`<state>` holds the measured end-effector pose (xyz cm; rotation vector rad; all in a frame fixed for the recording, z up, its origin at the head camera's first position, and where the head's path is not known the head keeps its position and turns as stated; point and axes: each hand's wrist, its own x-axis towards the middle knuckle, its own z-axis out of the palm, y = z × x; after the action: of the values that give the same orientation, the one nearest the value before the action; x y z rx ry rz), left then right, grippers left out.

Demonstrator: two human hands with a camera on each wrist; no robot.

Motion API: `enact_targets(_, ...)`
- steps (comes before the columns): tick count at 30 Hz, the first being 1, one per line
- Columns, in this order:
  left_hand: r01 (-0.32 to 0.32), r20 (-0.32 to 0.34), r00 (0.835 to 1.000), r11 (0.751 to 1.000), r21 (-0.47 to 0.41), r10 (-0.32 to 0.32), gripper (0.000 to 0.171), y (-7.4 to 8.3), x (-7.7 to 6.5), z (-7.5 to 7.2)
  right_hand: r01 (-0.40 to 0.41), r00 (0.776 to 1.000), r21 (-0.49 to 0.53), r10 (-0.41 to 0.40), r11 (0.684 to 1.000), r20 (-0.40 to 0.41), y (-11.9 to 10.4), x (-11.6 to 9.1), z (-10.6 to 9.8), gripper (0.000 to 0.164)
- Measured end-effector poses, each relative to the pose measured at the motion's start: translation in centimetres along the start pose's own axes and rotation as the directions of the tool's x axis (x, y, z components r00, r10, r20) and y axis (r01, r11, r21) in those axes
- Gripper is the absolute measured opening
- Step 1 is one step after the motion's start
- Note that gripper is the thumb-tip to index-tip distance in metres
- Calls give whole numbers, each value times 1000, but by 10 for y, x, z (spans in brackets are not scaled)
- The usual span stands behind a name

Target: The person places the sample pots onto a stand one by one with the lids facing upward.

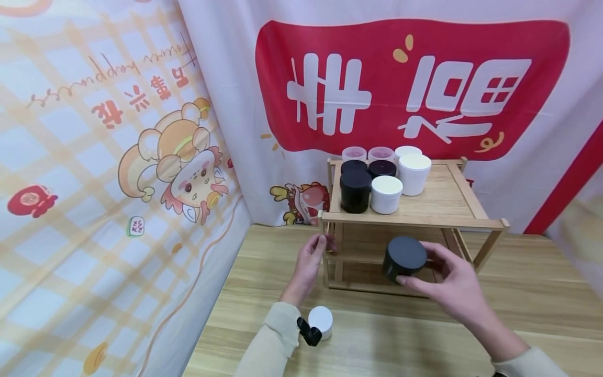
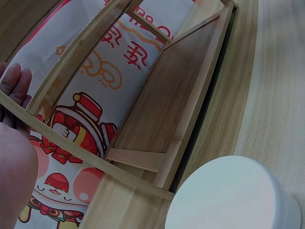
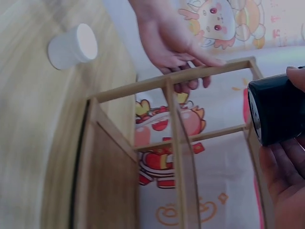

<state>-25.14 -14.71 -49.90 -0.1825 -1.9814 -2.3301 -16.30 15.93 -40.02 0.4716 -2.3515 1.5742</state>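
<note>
My right hand [image 1: 454,280] holds a black round lidded jar [image 1: 406,256] between thumb and fingers, in front of the wooden shelf rack [image 1: 445,183]. My left hand [image 1: 307,264] grips the rack's front left upright; in the right wrist view its fingers [image 3: 186,86] pass behind the wooden bar. On the rack's top board stand several jars in a group at the left: black jars [image 1: 355,192], white jars [image 1: 387,195] and pinkish jars [image 1: 354,153] at the back. A white jar [image 1: 321,319] sits on the wood-grain surface by my left sleeve.
The rack's lower shelf [image 2: 167,90] shows in the left wrist view, close above the wood-grain surface [image 1: 254,262]. A patterned cloth [image 1: 94,183] hangs along the left side, and a cloth with a red banner [image 1: 410,89] hangs behind the rack.
</note>
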Motion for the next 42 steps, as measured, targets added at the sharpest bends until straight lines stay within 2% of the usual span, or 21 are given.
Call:
enact_targets(10,20,4,1000,1000,6,-20,50,1,-2,1,-90,995,-78,93,993,38,-15,9,-30,64)
enact_targets(21,22,-7,1000,1000,11,-22,49,3,-3,2,-98,994,-99,103,990,44,-19,20,-47,65)
enact_targets(30,16,3,1000,999,32,-16,52,1,0,-1,-95,993,-128,104,987,63,-33,45,-60,66)
enact_targets(38,23,5,1000,1000,21,-23,61,2,-1,-1,-167,984,-81,170,983,42,-33,65,-69,65)
enact_targets(42,16,12,1000,1000,27,-16,66,1,-1,-1,-221,974,-88,224,971,21,-30,76,-70,70)
